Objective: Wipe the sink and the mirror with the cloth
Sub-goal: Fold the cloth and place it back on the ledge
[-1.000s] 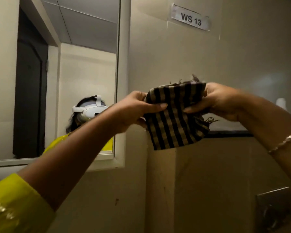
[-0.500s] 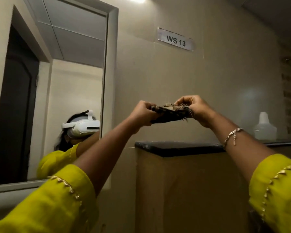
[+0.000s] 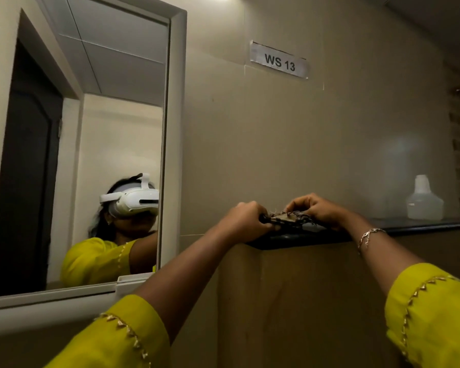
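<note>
At the washroom marked "WS 13", we hold the folded cloth (image 3: 286,218) at arm's length, level with the near corner of the dark ledge (image 3: 409,225). Whether it rests on the ledge or hangs just above it, we cannot tell. Our left hand (image 3: 246,219) has its fingers curled round the cloth's left end, and our right hand (image 3: 316,209) pinches the right end between thumb and fingertips. We see the cloth edge-on as a thin, flat strip, and its long axis runs left to right from one hand to the other.

The mirror (image 3: 104,128) hangs on the wall to the left of both hands, with its white frame between the glass and the cloth. Our left hand is the nearer one to it. Any wipe of the glass would, in our judgement, mean carrying the cloth leftward past that frame and turning its broad face to the glass. The sink is out of view, so we cannot say which way it lies. A pale bottle (image 3: 424,201) stands farther right on the ledge, well apart from the hands.
</note>
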